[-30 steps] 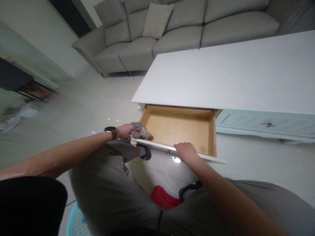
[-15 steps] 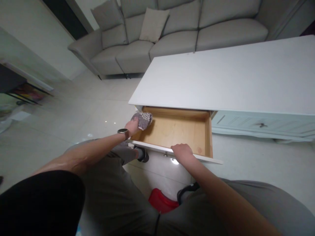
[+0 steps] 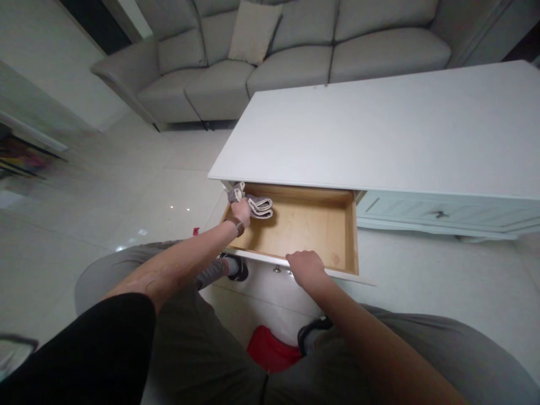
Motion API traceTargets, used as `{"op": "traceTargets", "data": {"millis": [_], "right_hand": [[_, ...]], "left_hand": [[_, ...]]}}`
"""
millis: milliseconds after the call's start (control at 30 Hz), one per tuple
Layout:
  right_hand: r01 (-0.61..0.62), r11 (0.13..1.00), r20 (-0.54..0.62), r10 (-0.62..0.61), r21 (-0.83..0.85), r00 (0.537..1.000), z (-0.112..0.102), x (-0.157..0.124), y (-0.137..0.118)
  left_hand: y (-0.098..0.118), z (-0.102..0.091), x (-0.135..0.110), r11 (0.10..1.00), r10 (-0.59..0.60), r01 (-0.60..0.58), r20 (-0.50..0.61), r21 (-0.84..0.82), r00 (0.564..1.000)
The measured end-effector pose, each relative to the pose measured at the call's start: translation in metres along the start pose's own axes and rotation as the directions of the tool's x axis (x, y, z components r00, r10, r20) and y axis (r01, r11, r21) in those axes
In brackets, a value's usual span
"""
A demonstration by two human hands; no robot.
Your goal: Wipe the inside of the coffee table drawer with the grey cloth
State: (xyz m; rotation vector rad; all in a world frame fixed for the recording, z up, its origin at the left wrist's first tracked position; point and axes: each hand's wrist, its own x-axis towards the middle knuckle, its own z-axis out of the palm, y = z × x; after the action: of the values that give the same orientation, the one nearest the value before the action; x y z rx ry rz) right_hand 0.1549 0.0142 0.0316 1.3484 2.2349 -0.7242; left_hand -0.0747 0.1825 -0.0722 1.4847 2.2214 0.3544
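Note:
An open wooden drawer (image 3: 307,225) sticks out from under a white low table (image 3: 379,129). My left hand (image 3: 241,211), with a watch on the wrist, is closed on a folded grey patterned cloth (image 3: 257,203) at the drawer's back left corner. The cloth lies partly on the drawer floor there. My right hand (image 3: 304,266) rests on the drawer's white front edge, fingers curled over it. Nothing else lies inside the drawer.
A grey sofa (image 3: 295,50) with a cushion (image 3: 253,31) stands behind the table. A second, closed drawer front (image 3: 439,214) is to the right. Between my knees sits a red object (image 3: 270,351). Pale glossy tiles (image 3: 126,191) cover the floor on the left.
My left hand carried the cloth from the drawer's front left corner up along the left side to the back left corner. My right hand stayed on the front edge.

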Motion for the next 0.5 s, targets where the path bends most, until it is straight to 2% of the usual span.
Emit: {"op": "traceTargets", "data": {"millis": [100, 267, 367, 500], "right_hand": [[-0.002, 1.000, -0.009, 0.002, 0.009, 1.000, 0.001, 0.001, 0.001], [-0.001, 1.000, -0.034, 0.002, 0.023, 0.999, 0.007, 0.004, 0.001], [-0.003, 0.999, -0.059, 0.005, 0.036, 0.998, 0.010, 0.004, 0.002], [-0.013, 0.998, -0.074, 0.017, 0.056, 0.997, 0.011, 0.005, 0.002]], "left_hand": [[0.009, 0.003, 0.016, 0.995, -0.085, 0.079, -0.098, -0.057, 0.992], [0.039, 0.024, 0.036, 0.992, -0.086, 0.076, -0.096, -0.102, 0.992], [0.044, 0.032, 0.036, 0.996, -0.049, 0.040, -0.101, -0.084, 0.994], [0.041, 0.031, 0.030, 0.997, 0.050, -0.057, -0.154, -0.042, 0.987]]}}
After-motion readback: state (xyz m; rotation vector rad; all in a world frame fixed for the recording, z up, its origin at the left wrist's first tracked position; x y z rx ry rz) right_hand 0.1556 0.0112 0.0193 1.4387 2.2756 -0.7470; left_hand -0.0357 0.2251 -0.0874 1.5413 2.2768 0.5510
